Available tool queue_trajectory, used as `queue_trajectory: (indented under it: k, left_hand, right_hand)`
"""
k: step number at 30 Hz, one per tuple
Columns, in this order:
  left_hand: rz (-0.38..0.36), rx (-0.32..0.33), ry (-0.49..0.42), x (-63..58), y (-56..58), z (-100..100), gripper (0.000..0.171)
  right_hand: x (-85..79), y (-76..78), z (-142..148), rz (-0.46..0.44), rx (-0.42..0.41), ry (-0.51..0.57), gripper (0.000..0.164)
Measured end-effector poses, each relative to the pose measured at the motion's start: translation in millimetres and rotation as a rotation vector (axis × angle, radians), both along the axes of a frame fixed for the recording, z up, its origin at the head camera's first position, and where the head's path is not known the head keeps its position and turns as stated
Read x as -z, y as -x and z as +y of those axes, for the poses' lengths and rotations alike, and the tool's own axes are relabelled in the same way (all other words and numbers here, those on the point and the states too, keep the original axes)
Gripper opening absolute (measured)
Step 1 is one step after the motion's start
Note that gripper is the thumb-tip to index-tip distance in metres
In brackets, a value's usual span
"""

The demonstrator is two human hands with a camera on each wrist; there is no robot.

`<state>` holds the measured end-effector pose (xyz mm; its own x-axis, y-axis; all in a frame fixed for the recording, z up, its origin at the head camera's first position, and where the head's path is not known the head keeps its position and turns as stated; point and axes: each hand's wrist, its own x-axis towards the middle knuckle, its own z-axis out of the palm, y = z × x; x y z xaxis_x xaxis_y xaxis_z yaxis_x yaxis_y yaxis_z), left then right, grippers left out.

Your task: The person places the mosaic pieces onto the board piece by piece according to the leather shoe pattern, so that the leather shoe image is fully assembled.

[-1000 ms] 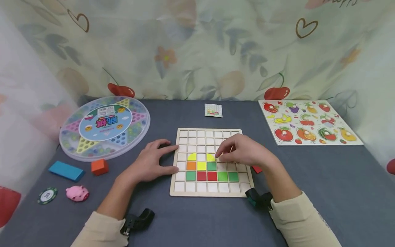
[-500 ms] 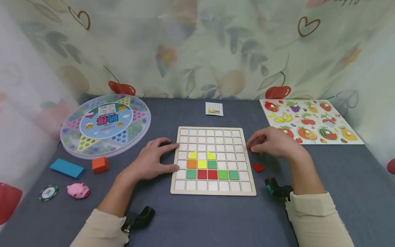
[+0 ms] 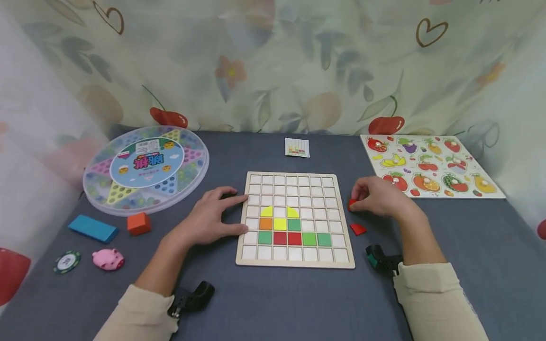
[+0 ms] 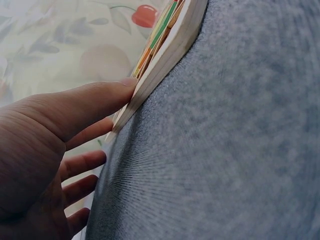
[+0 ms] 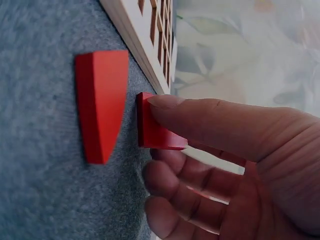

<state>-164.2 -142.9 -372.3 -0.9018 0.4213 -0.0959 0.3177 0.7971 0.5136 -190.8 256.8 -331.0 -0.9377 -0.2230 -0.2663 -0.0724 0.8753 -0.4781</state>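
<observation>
In the head view a wooden grid board [image 3: 294, 264] lies flat, with coloured tiles in its lower middle: yellow, orange, green and red. My left hand [image 3: 209, 218] touches the board's left edge with the thumb and index fingertips, its fingers extended. Right of the board, my right hand [image 3: 377, 198] pinches a red tile [image 5: 155, 127] between thumb and fingers, low over the cloth. In the right wrist view, a second red piece [image 5: 107, 100] with one curved side lies beside it on the cloth. The fingers partly cover the pinched tile.
A small pattern card [image 3: 297, 147] lies behind the board. On the left are a round marble game box [image 3: 198, 177], a blue block [image 3: 93, 228], an orange block [image 3: 138, 224], a pink pig [image 3: 108, 259] and a poker chip [image 3: 67, 262]. A fruit puzzle board [image 3: 431, 166] lies back right.
My right hand has gone from over the board's grid, near the right yellow tile, out past the right edge and taken a red tile. The left hand has stayed at the board's left edge.
</observation>
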Motion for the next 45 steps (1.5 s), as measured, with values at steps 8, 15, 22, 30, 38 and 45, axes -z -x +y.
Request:
queue_trajectory:
  k: [8,15,22,30,38,45]
  left_hand:
    - [0.0,0.021,-0.001,-2.7,-1.4,1,0.074]
    - [0.006,0.02,0.0,-4.3,-1.0,-1,0.074]
    - [-0.002,0.023,-0.001,-4.7,-2.4,1,0.074]
    - [0.0,0.019,0.003,-5.1,-1.3,0,0.075]
    - [0.012,0.021,-0.013,-3.7,0.5,-1,0.074]
    - [0.014,0.019,-0.005,-0.1,1.2,-2,0.073]
  right_hand:
    - [-8.6,-12.2,-7,-0.003,0.022,0.084,0.016]
    - [-19.4,-17.7,-27,-0.043,-0.082,0.266,0.014]
    - [-11.4,-22.2,-53,-0.08,-0.145,0.235,0.005]
    - [0.2,-20.5,-72,-0.091,-0.206,0.237,0.003]
    - [1.8,-19.8,-81,-0.085,-0.19,0.2,0.004]
    - [7.3,-19.3,-86,-0.016,-0.23,0.138,0.01]
